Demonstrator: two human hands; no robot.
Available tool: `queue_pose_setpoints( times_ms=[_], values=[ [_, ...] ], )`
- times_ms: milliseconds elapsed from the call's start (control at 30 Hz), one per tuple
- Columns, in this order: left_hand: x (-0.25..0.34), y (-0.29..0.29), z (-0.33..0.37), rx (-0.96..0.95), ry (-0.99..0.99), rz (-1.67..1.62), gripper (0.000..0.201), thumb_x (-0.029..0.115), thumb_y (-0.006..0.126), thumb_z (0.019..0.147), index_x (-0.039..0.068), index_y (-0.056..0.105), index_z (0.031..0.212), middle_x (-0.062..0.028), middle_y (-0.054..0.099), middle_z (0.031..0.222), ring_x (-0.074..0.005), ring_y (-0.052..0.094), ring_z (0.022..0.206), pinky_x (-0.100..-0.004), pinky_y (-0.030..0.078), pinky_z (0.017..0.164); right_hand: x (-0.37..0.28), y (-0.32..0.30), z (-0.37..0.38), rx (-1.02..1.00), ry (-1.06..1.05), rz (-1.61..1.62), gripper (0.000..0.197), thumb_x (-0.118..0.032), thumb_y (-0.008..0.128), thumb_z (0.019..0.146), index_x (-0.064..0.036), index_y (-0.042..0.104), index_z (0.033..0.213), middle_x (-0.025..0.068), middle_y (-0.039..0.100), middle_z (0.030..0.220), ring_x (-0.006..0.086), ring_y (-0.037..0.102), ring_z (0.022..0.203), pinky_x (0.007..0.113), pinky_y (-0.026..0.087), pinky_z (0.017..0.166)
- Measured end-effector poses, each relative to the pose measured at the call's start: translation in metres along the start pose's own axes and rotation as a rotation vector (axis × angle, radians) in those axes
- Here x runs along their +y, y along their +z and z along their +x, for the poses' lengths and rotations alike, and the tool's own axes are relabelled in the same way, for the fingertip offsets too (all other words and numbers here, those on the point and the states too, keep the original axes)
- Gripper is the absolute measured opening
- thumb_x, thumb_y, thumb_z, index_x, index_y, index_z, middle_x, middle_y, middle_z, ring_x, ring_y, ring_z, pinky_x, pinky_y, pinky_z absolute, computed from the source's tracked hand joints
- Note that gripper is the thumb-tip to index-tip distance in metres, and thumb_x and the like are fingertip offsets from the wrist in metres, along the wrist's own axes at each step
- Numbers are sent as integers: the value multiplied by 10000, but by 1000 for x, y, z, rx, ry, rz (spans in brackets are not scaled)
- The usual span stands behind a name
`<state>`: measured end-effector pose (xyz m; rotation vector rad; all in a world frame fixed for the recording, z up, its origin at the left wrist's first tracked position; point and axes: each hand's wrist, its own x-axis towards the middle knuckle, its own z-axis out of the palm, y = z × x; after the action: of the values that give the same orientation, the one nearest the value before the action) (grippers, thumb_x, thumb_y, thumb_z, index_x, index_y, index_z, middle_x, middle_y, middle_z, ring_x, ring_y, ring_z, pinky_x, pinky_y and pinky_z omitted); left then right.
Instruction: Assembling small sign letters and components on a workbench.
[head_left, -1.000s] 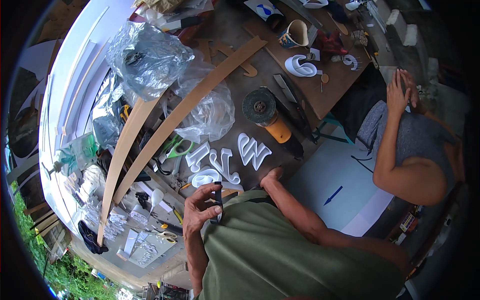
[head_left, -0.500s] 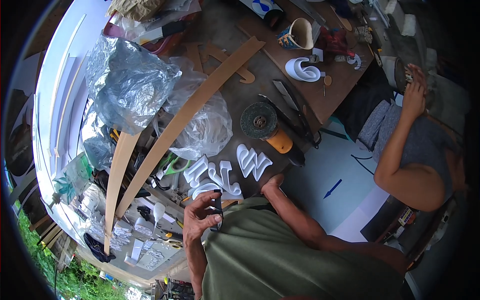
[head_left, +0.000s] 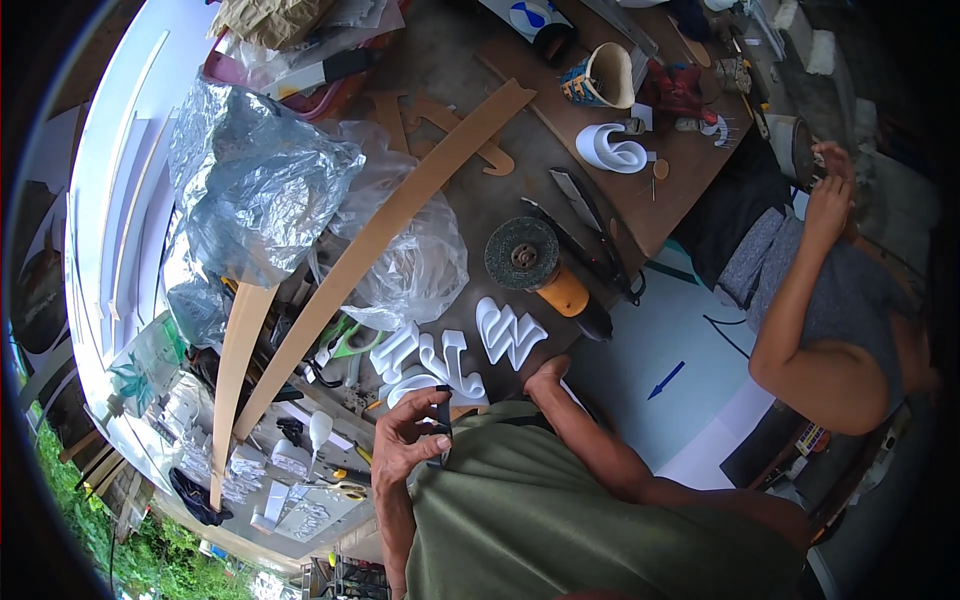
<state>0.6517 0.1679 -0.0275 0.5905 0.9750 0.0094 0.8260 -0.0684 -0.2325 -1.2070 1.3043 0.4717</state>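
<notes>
My left hand (head_left: 405, 438) is closed, with a narrow black object (head_left: 443, 428) pinched between thumb and fingers in front of my green shirt. What kind of object it is, I cannot make out. My right hand (head_left: 546, 373) is at the table's near edge, its fingers mostly hidden. Just beyond both hands lie several white shaped letter-like pieces, among them a zigzag one (head_left: 511, 333) and a curved one (head_left: 452, 365). An angle grinder (head_left: 562, 290) with a dark disc and an orange body lies past my right hand.
Two long brown strips (head_left: 385, 215) slant across the left side over clear plastic bags (head_left: 420, 260) and a silvery sheet (head_left: 255, 170). A brown board (head_left: 640, 205) holds a paper cup (head_left: 607, 78) and a curved white piece (head_left: 605, 150). Another person (head_left: 810, 310) sits at the right.
The whole view has shifted slightly. My left hand keeps its pinch on the black object, and my right hand stays at the table edge. The other person's hands have moved a little.
</notes>
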Motion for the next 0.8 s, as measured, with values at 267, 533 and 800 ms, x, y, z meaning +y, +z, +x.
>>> queue_pose_setpoints(
  times_ms=[267, 533, 800],
  values=[
    [-5, -1, -4, -17, 0, 8, 644, 105, 911, 672, -13, 671, 1258, -103, 570, 1313, -159, 615, 1007, -316, 563, 842, 1, 6, -8, -14, 27, -13, 488, -309, 384, 1014, 21, 586, 1310, 130, 632, 1273, 278, 641, 1121, 404, 516, 970],
    [-1, 5, -4, 21, -22, 31, 716, 212, 939, 625, -49, 671, 1236, -100, 590, 1283, -188, 633, 1000, -338, 553, 857, -1, 8, -8, -84, 40, 50, 513, -318, 367, 1006, 17, 564, 1340, 136, 612, 1312, 292, 620, 1167, 413, 499, 1002],
    [-3, 2, -4, -6, -18, 25, 690, 167, 931, 643, -28, 671, 1252, -94, 578, 1300, -179, 609, 1018, -331, 548, 865, -3, 14, -15, -57, 68, 56, 552, -341, 341, 993, 18, 556, 1353, 142, 607, 1331, 297, 599, 1208, 415, 472, 1040]
  ],
)
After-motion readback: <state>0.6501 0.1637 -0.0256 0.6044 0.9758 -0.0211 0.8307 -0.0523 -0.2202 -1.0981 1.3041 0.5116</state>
